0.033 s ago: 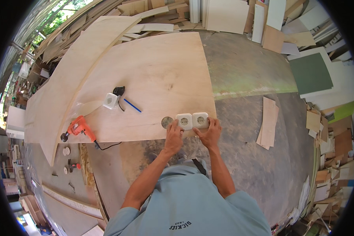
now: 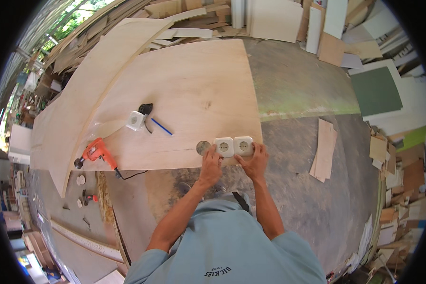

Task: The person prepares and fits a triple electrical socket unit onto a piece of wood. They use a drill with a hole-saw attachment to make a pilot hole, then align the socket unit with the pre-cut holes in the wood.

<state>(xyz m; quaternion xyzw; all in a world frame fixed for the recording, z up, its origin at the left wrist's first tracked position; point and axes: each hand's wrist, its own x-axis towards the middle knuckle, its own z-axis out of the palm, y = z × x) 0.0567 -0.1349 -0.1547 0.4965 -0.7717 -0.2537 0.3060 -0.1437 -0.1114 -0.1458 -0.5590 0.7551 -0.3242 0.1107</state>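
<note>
Two white wall sockets with square rounded frames lie side by side near the right front corner of a pale plywood sheet. My left hand grips the lower left edge of the left socket, fingers closed against it. On the right socket, the thumb and fingers of my right hand press at its lower edge and right side. Just left of the sockets, a round hole is cut through the sheet, partly behind my left fingertips. What lies under the sockets is hidden.
A third white socket lies on the sheet beside a black object and a blue pen. An orange corded drill rests at the left front edge. Thin wood strips lie on the floor at right; board offcuts stand behind.
</note>
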